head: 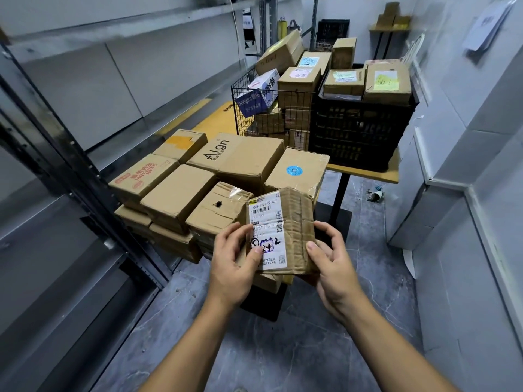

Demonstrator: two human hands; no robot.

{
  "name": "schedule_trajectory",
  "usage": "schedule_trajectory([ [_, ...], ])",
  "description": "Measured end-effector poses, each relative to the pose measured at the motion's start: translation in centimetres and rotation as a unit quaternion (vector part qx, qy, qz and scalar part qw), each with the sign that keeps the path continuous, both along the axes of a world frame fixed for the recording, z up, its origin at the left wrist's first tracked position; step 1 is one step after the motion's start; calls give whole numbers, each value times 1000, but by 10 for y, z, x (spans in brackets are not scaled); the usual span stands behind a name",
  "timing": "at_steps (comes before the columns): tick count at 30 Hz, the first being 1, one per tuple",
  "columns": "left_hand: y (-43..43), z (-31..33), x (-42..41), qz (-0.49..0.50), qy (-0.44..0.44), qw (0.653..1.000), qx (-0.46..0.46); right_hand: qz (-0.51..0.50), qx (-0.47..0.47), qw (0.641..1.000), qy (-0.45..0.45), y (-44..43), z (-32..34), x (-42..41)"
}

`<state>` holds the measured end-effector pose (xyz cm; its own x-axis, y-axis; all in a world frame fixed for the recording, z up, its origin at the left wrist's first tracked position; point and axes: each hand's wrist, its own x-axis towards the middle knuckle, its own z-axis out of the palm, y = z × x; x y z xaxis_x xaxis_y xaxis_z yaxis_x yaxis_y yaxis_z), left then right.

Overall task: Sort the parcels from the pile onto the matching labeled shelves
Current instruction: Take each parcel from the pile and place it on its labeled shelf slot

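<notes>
Grey metal shelves (70, 80) run down the whole left side, their boards bare where they can be seen, braced by a dark upright post (70, 154). Ahead of the person, the pile of parcels (181, 190) fills a low stand: brown cardboard boxes packed edge to edge and stacked at least two deep, the biggest printed "Align" (240, 157) at the back of the group. Beyond it a wooden table (365, 172) bears a black plastic crate (359, 131) topped with more labelled boxes, and just beside the crate on its left stands a wire basket (246, 89) heaped with cartons, a blue-and-white one among them. Nearer the camera, held up in the air in front of the pile's near right corner, is the parcel in hand (300, 222) — a creased, taped cardboard box turned so its labelled face looks up at the person. The left hand (232, 267) grips its left edge, thumb lying across the label and fingers curled behind; the right hand (334, 264) grips the right edge, thumb on the front and fingers wrapped round the far side. The white shipping label (267, 230) carries barcodes and handwritten marker strokes near its lower part. Smallest of all — a round blue sticker (294, 171) on the box directly behind the held one.
</notes>
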<state>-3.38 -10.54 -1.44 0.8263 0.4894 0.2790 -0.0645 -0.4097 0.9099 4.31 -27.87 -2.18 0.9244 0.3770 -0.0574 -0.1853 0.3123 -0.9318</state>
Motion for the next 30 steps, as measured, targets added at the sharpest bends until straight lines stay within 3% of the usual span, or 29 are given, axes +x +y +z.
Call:
schedule_trajectory([
  [5, 4, -2, -11, -37, 25, 998, -51, 30, -18, 999, -19, 1, -2, -1],
  [10, 8, 4, -26, 26, 11, 999, 39, 37, -156, 977, -139, 5, 1, 0],
  [14, 16, 10, -37, 53, 8, 992, 110, 88, -208, 960, -162, 14, 12, -2],
  [19, 23, 13, -51, 71, 3, 984, 162, 137, -170, 965, -146, 36, 13, -8],
  [25, 43, 20, -68, 120, 8, 981, 152, 157, -140, 966, -149, 81, 14, -14],
  [30, 86, 44, -94, 122, 67, 971, 193, 191, -113, 961, -167, 134, 25, -19],
])
